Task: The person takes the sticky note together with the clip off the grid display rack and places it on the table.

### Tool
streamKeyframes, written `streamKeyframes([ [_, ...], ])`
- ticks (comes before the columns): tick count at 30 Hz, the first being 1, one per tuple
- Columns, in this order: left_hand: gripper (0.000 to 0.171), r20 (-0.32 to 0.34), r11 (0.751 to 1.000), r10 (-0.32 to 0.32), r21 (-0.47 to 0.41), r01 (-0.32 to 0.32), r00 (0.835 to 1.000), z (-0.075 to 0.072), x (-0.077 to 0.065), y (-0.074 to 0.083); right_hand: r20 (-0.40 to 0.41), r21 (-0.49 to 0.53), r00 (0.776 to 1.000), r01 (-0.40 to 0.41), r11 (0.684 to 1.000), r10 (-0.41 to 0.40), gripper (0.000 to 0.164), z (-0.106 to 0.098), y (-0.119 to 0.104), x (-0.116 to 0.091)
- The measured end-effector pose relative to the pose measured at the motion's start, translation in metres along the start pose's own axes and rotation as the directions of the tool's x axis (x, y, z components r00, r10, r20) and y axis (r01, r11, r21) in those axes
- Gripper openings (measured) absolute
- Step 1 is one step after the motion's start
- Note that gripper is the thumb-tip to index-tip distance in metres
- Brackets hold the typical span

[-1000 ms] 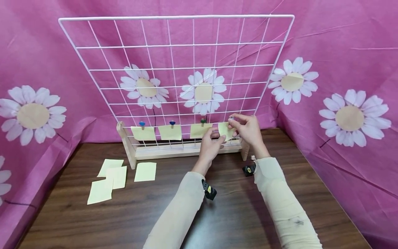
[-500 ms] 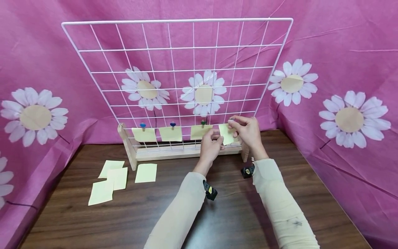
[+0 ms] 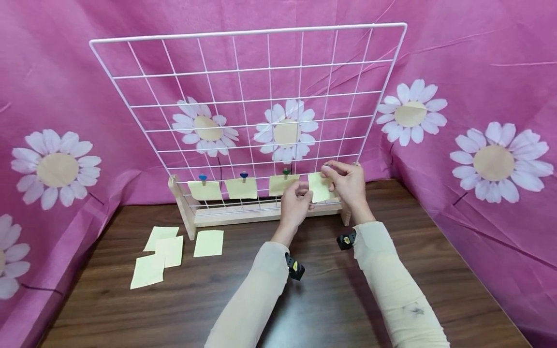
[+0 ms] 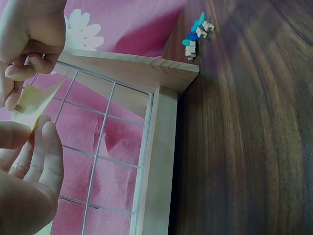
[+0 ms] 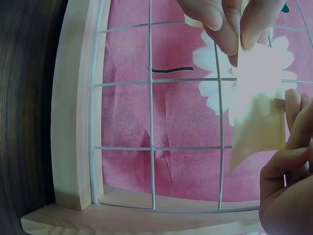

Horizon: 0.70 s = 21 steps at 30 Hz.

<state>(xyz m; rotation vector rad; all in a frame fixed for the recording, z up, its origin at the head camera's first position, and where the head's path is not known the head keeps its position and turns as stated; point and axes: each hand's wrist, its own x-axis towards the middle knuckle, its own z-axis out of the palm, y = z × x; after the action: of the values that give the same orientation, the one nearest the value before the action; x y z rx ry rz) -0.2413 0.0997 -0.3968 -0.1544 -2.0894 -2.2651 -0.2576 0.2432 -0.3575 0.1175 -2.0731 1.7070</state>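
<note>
At the lower right of the white wire grid point(image 3: 248, 32), a pale yellow sticky note point(image 3: 319, 189) stands between my hands. My left hand point(image 3: 293, 205) pinches one edge of it between thumb and fingers. My right hand point(image 3: 349, 186) pinches a small wooden clothespin point(image 5: 279, 104) at the note's top edge; the fingers hide most of the pin. Left of it, several alike notes hang in a row: one note point(image 3: 204, 191) and another note point(image 3: 241, 189) under blue heart clips, and a third note point(image 3: 280, 185) under a green clip, partly behind my left hand.
The grid stands in a wooden base point(image 3: 243, 215) on a dark wood table point(image 3: 322, 299). Several loose notes point(image 3: 147, 271) lie at the left, one note point(image 3: 209, 243) near the base. Small clothespins point(image 4: 190, 46) with blue and green heads lie beyond the base's right end.
The head view has shifted and tilted slightly. The note between my hands shows a little flatter to the camera; both hands stay nearly in place.
</note>
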Motion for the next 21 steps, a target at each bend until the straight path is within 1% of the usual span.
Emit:
streamKeyframes([
  [5,0.02,-0.001,1.0,0.007,0.022,-0.007,1.0,-0.001,0.0,-0.004,-0.028,0.068,0.999,0.037,0.997,-0.035,0.021,-0.001,-0.001,0.0],
  [8,0.021,-0.002,1.0,0.002,0.025,-0.002,1.0,-0.004,-0.001,-0.004,-0.026,0.058,0.998,0.05,0.997,-0.049,0.018,-0.003,-0.002,0.001],
  [11,0.022,-0.005,1.0,-0.004,0.02,0.004,1.0,-0.007,-0.001,-0.002,-0.015,0.067,0.999,0.046,0.997,-0.046,0.018,-0.004,-0.006,0.0],
  [14,0.023,0.005,1.0,-0.011,0.011,0.011,1.0,-0.012,-0.002,0.0,-0.011,0.084,0.999,0.046,0.995,-0.045,0.018,-0.005,-0.015,-0.005],
  [18,0.025,0.02,1.0,-0.015,0.014,0.015,1.0,-0.018,-0.004,0.0,-0.01,0.119,1.0,0.019,0.993,-0.018,0.021,-0.006,-0.027,-0.013],
  [21,0.024,0.029,1.0,-0.008,0.029,0.008,1.0,-0.024,-0.007,0.001,-0.016,0.118,1.0,-0.002,0.993,0.004,0.023,-0.008,-0.029,-0.016],
])
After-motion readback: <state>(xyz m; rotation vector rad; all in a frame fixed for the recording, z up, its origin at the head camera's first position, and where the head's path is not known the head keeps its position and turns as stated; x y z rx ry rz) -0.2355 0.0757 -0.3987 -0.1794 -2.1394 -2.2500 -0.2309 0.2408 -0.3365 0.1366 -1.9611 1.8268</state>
